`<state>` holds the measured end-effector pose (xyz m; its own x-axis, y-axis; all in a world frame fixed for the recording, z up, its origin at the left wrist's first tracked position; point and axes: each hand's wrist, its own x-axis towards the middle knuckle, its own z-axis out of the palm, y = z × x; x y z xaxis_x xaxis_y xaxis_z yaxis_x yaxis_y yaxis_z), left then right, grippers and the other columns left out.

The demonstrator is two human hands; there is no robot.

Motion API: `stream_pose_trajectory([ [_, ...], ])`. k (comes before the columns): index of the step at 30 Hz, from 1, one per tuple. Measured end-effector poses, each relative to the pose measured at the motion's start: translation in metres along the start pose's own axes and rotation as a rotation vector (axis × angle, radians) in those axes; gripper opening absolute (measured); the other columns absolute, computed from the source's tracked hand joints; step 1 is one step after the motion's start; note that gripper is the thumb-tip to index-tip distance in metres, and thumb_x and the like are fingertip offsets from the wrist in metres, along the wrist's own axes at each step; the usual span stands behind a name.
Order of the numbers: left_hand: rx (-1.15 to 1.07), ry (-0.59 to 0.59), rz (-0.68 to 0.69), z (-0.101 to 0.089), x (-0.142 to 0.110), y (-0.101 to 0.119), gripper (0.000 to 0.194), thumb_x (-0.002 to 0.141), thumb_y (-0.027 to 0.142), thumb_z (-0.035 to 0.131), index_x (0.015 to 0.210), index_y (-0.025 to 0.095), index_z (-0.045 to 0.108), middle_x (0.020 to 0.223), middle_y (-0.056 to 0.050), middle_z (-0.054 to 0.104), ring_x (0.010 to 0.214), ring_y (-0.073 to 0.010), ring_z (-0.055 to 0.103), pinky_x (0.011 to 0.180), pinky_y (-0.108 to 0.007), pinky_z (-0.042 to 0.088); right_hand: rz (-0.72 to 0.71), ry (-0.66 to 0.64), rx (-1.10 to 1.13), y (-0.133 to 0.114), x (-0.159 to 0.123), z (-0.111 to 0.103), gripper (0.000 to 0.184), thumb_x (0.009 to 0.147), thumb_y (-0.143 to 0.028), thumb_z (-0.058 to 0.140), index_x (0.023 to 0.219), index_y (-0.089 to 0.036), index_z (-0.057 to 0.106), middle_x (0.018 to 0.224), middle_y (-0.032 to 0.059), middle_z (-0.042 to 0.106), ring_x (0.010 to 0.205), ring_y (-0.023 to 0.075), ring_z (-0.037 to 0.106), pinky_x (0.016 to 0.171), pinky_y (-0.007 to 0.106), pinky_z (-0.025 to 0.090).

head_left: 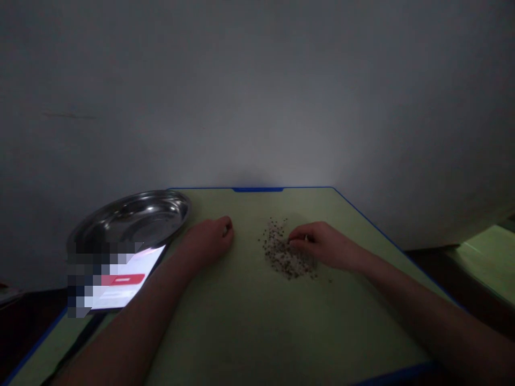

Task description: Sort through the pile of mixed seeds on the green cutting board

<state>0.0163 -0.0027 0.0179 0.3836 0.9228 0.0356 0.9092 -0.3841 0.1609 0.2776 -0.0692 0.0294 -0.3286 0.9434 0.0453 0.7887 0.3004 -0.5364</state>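
A loose pile of small pale grains mixed with dark bits (284, 260) is spread on the light green tabletop (241, 321). My right hand (319, 244) reaches over the pile's right side, thumb and fingertips pinched together at the grains. What sits in that pinch is too small to make out. To the left of the pile, apart from it, my left hand (211, 238) rests on the table with its fingers curled closed. Anything inside those fingers is hidden.
A wide, shiny metal basin (132, 217) stands at the table's left side. In front of it lies a lit screen (129, 279), partly blurred out, close to my left forearm. A pale wall (257, 96) rises behind the table's blue edge (257, 189).
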Motion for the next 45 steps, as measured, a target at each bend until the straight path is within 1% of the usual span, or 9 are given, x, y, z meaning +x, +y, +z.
stream_pose_trajectory([
  [3, 0.003, 0.005, -0.002, 0.000, 0.000, 0.001, 0.032, 0.089, 0.035, 0.036, 0.098, 0.019, 0.063, 0.088, -0.010, 0.072, 0.069, -0.0207, 0.064, 0.060, -0.030, 0.041, -0.028, 0.019, -0.030, -0.014, -0.011, 0.005, 0.022, 0.087, -0.023, 0.053, 0.093, -0.018, 0.074, 0.079, 0.0026, 0.072, 0.063, 0.0124, 0.057, 0.058, 0.025, 0.039],
  [6, 0.010, 0.005, -0.002, 0.001, 0.000, 0.000, 0.032, 0.089, 0.036, 0.037, 0.098, 0.020, 0.063, 0.087, -0.009, 0.072, 0.069, -0.0200, 0.064, 0.060, -0.029, 0.041, -0.062, -0.012, -0.042, -0.026, -0.019, 0.008, 0.021, 0.088, -0.022, 0.054, 0.095, -0.020, 0.074, 0.082, 0.0019, 0.073, 0.063, 0.0121, 0.059, 0.058, 0.024, 0.040],
  [10, 0.004, 0.004, 0.003, 0.002, 0.001, 0.000, 0.033, 0.089, 0.037, 0.038, 0.101, 0.020, 0.063, 0.088, -0.009, 0.071, 0.070, -0.0198, 0.064, 0.062, -0.029, 0.042, -0.083, 0.007, -0.066, -0.032, -0.025, 0.002, 0.019, 0.089, -0.025, 0.055, 0.093, -0.023, 0.073, 0.083, 0.0008, 0.073, 0.068, 0.0132, 0.061, 0.061, 0.025, 0.042],
  [16, -0.005, -0.002, -0.006, 0.001, 0.000, 0.002, 0.032, 0.089, 0.037, 0.038, 0.100, 0.020, 0.063, 0.089, -0.009, 0.071, 0.071, -0.0209, 0.064, 0.062, -0.030, 0.043, -0.020, 0.052, -0.029, -0.013, -0.041, -0.020, 0.024, 0.091, -0.035, 0.051, 0.090, -0.022, 0.071, 0.080, 0.0016, 0.071, 0.067, 0.0143, 0.060, 0.061, 0.027, 0.044],
  [20, 0.015, 0.008, -0.002, 0.002, 0.000, 0.002, 0.032, 0.089, 0.037, 0.038, 0.100, 0.021, 0.063, 0.090, -0.009, 0.072, 0.071, -0.0210, 0.064, 0.062, -0.030, 0.043, 0.075, -0.018, 0.022, 0.007, -0.067, -0.028, 0.027, 0.091, -0.041, 0.051, 0.086, -0.022, 0.070, 0.077, 0.0011, 0.068, 0.067, 0.0145, 0.057, 0.060, 0.026, 0.044],
  [25, 0.044, 0.021, 0.008, 0.004, 0.001, 0.002, 0.033, 0.088, 0.037, 0.038, 0.101, 0.020, 0.063, 0.090, -0.009, 0.072, 0.071, -0.0214, 0.064, 0.061, -0.031, 0.042, 0.133, -0.146, 0.051, 0.017, -0.088, -0.020, 0.024, 0.090, -0.039, 0.053, 0.084, -0.022, 0.070, 0.074, 0.0006, 0.066, 0.066, 0.0151, 0.057, 0.059, 0.027, 0.044],
  [33, 0.022, 0.020, 0.007, 0.006, 0.001, 0.000, 0.033, 0.088, 0.038, 0.038, 0.101, 0.021, 0.063, 0.090, -0.008, 0.072, 0.070, -0.0195, 0.063, 0.061, -0.030, 0.042, 0.040, -0.214, 0.078, -0.009, -0.076, 0.005, 0.017, 0.088, -0.027, 0.055, 0.085, -0.022, 0.071, 0.073, -0.0006, 0.069, 0.064, 0.0140, 0.059, 0.057, 0.025, 0.043],
  [39, 0.014, 0.022, 0.000, 0.005, 0.001, 0.001, 0.032, 0.087, 0.038, 0.039, 0.101, 0.022, 0.063, 0.089, -0.008, 0.071, 0.069, -0.0205, 0.063, 0.061, -0.031, 0.042, -0.016, -0.171, 0.081, -0.021, -0.076, 0.004, 0.019, 0.089, -0.029, 0.055, 0.085, -0.025, 0.072, 0.075, -0.0016, 0.070, 0.065, 0.0134, 0.061, 0.059, 0.024, 0.045],
  [45, 0.022, 0.020, 0.008, 0.005, 0.001, 0.001, 0.032, 0.088, 0.038, 0.038, 0.101, 0.021, 0.063, 0.090, -0.009, 0.071, 0.070, -0.0210, 0.063, 0.062, -0.031, 0.042, -0.034, -0.221, 0.063, -0.027, -0.071, 0.009, 0.018, 0.090, -0.027, 0.055, 0.085, -0.023, 0.072, 0.073, -0.0021, 0.070, 0.064, 0.0119, 0.060, 0.058, 0.024, 0.043],
])
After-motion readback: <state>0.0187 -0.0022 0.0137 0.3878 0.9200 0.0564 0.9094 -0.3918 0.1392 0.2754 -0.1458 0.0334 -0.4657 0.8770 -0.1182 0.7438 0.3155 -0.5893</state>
